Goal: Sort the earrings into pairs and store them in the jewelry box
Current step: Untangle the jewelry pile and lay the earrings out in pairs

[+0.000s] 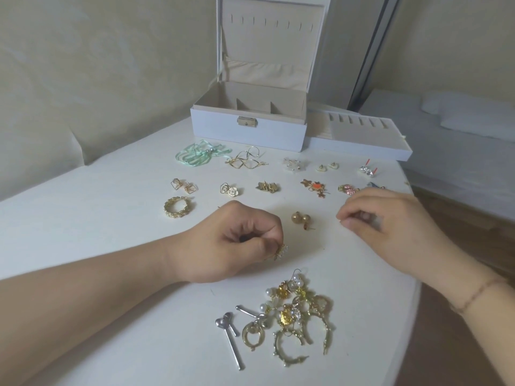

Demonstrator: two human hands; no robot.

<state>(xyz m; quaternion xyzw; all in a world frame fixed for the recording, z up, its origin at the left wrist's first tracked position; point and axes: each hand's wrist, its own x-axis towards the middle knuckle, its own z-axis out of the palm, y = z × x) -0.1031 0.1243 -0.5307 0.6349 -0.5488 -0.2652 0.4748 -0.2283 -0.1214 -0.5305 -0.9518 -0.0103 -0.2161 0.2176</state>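
My left hand (237, 240) rests on the white table, fingers pinched on a small gold-and-white flower earring (281, 251). My right hand (390, 218) hovers at the right with thumb and fingers curled together; whether anything is in them is hidden. An unsorted heap of gold, pearl and silver earrings (289, 316) lies near the front edge. Sorted pairs lie in rows behind: gold balls (301, 218), a gold hoop pair (178, 207), white roses (229, 189), green ribbon earrings (195, 154). The white jewelry box (248, 132) stands open at the back.
The box's removed tray (362, 146) with ring slots lies to the right of the box. The table's rounded edge (412, 302) runs close past my right wrist, with wooden floor beyond. A wall and cushion close off the left.
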